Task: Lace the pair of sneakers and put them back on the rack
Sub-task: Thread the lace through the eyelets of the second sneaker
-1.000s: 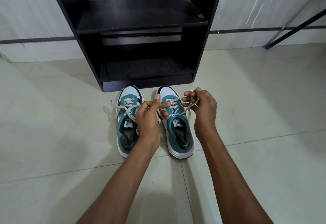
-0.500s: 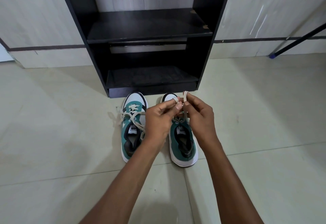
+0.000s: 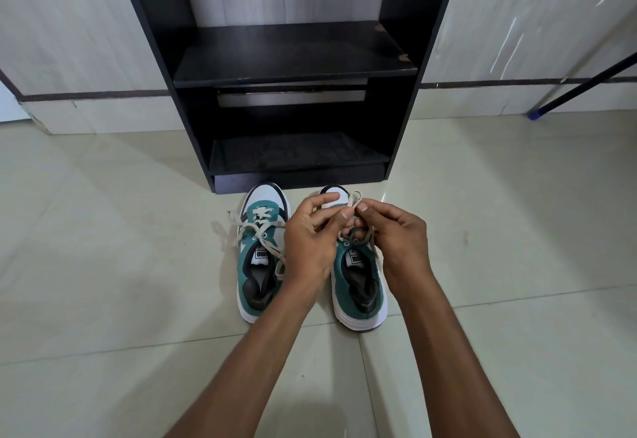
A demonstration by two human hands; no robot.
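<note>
Sneakers: teal-and-white pair, left sneaker (image 3: pixel 261 258) and right sneaker (image 3: pixel 358 279), side by side on the tiled floor (image 3: pixel 103 265) before the black shoe rack (image 3: pixel 293 58).
Hands: left hand (image 3: pixel 310 241) and right hand (image 3: pixel 396 241) pinch the right sneaker's lace (image 3: pixel 353 200) above its toe.

Place: a home, likely an entry or hallway corner.
Rack (image 3: pixel 293 58): a low black shoe rack with two shelves, chipped at the upper shelf's right front edge; it stands on the floor against the wall.
Floor (image 3: pixel 103 265): large glossy cream tiles with thin grout lines, in front of the rack.
Wall (image 3: pixel 69 24): pale marble-look panels on both sides of the rack, with a dark strip low down.
Sneakers (image 3: pixel 262 258): a teal and white pair on the floor just in front of the rack.
Pole (image 3: pixel 586 86): a dark slanted pole with a blue tip, right of the rack.
</note>
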